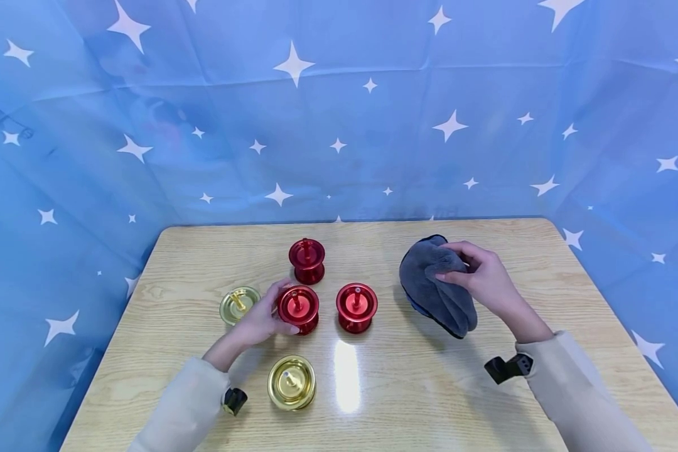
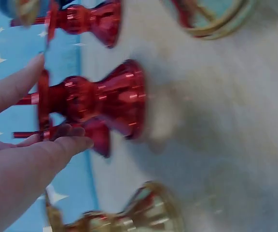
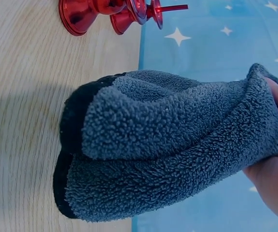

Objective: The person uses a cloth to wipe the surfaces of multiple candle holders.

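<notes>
Three shiny red metal candle holders with a centre spike stand on the table in the head view. My left hand [image 1: 267,319] is at the left-front one, a red candle holder [image 1: 298,306]; in the left wrist view its thumb and fingers hold the top dish from opposite sides. The other two are a rear red holder [image 1: 307,260] and a right-hand red holder [image 1: 356,307]. My right hand [image 1: 483,276] pinches a folded dark grey plush cloth [image 1: 432,282] with a black edge, which hangs down from the fingers over the table.
A gold candle holder [image 1: 292,383] stands near the front, in front of the left hand. Another pale gold holder [image 1: 240,306] is just left of that hand. The wooden table [image 1: 203,251] ends at a blue curtain [image 1: 339,113] with white stars.
</notes>
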The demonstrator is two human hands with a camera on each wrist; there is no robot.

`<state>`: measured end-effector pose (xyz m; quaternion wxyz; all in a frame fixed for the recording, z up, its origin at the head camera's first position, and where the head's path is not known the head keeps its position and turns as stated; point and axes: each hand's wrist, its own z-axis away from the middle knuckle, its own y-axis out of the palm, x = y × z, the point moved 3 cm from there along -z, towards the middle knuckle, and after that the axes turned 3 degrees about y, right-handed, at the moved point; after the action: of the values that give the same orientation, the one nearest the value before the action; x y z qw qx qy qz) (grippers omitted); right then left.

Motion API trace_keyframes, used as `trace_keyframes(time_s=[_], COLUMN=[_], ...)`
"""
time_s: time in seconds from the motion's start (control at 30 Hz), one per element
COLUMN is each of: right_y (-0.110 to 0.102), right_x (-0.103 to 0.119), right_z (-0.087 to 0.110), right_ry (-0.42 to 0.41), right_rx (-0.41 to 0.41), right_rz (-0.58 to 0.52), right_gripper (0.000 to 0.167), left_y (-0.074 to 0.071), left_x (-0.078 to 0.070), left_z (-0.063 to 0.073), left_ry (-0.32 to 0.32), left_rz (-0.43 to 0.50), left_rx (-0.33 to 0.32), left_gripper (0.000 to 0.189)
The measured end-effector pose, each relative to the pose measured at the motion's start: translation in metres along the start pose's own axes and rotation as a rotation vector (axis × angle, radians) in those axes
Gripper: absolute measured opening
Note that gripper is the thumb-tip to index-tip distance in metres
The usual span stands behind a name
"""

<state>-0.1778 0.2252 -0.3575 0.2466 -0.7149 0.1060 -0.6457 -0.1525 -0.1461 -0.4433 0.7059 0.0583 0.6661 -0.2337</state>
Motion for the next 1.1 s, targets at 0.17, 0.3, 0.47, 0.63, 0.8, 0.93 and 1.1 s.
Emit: trace_keyframes(time_s=[0.17,0.3,0.47,0.63,0.8,0.93,1.1], right_y=[-0.003,-0.004,-0.001,0.002,0.003,0.003,0.004], right_x=[0.001,0.002,0.002,0.001,0.0,-0.001,-0.002], right_z=[0.001,0.001,-0.001,-0.001,-0.002,-0.001,0.0], right_ry=[0.014,0.015,0.009,0.001,-0.01,-0.003,0.003], right_rx=[0.001,0.001,0.002,0.004,0.006,0.007,0.009], right_rz=[0.023,0.03,0.022,0.012,0.015,0.024,0.017], right_gripper=[0.043,0.044,0.043,0.042,0.041,0.041,0.042], left_y=[-0.018,-0.029,-0.025,-0.006,0.014,0.027,0.041], left_x=[-0.03,-0.063,-0.098,-0.114,-0.109,-0.098,-0.085], left_z=[0.006,0.006,-0.001,-0.02,-0.045,-0.062,-0.074], left_ry=[0.05,0.097,0.159,0.183,0.161,0.12,0.073], left_rz=[-0.057,-0.087,-0.052,-0.077,-0.095,-0.109,-0.131], left_rx=[-0.007,-0.031,-0.044,0.024,0.117,0.189,0.275], left_gripper=[0.083,0.077,0.075,0.073,0.07,0.071,0.072])
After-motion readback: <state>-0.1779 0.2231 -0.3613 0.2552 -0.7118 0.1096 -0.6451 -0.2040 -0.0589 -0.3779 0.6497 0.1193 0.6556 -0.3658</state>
